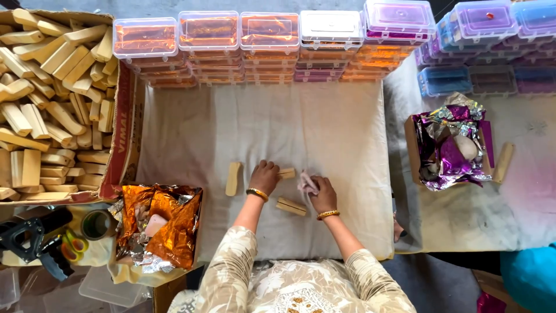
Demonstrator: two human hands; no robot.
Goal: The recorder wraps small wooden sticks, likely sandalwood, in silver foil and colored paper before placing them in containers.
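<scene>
Resting on the white cloth-covered work surface [324, 127], the left hand [265, 175] curls its fingers down over a small pale wooden block [287, 173], pinning it flat near the middle of the cloth, while the right hand [322, 194] has its fingers closed together around a crumpled pinkish rag [307, 183] just beside that block. A second slotted pale wooden block [291, 206] lies just below the hands, and a third upright-lying pale wooden block [233, 178] sits to the left, apart from them. These blocks look light, stiff and dry, unlikely to slip or break; the long side edges seem the best place to pinch one. By contrast, the rag looks soft and limp.
</scene>
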